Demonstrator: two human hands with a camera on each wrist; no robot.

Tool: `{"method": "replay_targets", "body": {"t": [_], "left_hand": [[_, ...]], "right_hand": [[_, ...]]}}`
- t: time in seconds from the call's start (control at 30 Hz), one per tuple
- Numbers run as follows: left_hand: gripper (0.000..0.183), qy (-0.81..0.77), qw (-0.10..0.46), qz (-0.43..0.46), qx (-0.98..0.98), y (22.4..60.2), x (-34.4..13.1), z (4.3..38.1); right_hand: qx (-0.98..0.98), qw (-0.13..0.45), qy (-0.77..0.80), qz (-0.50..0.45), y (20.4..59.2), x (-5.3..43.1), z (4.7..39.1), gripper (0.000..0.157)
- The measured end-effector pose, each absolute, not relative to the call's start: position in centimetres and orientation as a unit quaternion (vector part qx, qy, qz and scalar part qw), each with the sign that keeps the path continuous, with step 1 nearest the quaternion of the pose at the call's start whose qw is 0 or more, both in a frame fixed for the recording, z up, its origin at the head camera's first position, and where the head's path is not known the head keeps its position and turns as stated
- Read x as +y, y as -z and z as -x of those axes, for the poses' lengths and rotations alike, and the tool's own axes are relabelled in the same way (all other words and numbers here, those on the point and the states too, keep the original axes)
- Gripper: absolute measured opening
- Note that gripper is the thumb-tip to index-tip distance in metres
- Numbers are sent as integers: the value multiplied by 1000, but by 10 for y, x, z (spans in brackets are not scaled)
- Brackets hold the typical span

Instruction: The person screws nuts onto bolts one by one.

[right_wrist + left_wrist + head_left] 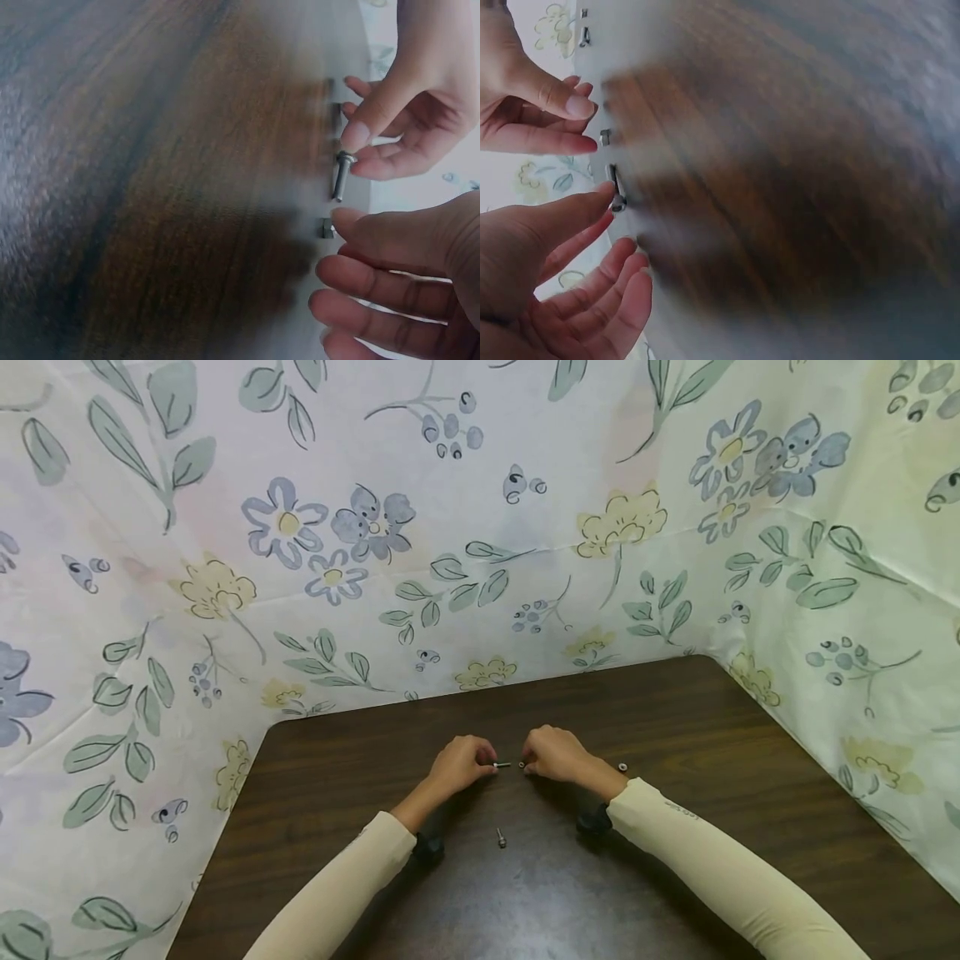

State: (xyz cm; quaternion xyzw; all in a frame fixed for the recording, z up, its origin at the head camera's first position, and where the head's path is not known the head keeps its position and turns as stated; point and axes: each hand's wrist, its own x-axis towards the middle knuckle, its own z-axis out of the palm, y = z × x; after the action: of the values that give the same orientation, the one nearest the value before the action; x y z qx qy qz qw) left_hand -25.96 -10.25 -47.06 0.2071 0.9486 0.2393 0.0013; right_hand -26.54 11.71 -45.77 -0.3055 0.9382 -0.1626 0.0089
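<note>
In the head view my left hand point(459, 767) pinches a small metal bolt point(502, 765) by its head end, the shank pointing right. Facing it, my right hand point(557, 755) holds a small nut point(522, 765) at its thumb and fingertips. A narrow gap separates bolt tip and nut. Both wrist views show the same pair: the bolt point(343, 177) at the left thumb, the nut point(325, 228) beside the right thumb. Nearer to me, a second bolt point(502, 837) lies on the table. Another nut point(622, 767) lies just past my right wrist.
The dark brown wooden table point(337, 752) is backed by floral cloth point(465, 568) at the rear and sides. At the left wrist view's upper left, a small metal piece point(584, 13) and a bolt-like piece point(584, 36) lie beyond the right hand.
</note>
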Motion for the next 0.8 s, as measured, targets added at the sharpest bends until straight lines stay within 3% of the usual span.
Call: {"method": "replay_targets", "body": {"t": [0.5, 0.8], "left_hand": [[8, -342, 28, -222, 913, 466, -105, 260], [4, -482, 24, -180, 857, 460, -124, 249]], "right_hand": [[934, -9, 162, 317, 462, 116, 264, 6], [926, -30, 132, 352, 467, 111, 267, 28]]}}
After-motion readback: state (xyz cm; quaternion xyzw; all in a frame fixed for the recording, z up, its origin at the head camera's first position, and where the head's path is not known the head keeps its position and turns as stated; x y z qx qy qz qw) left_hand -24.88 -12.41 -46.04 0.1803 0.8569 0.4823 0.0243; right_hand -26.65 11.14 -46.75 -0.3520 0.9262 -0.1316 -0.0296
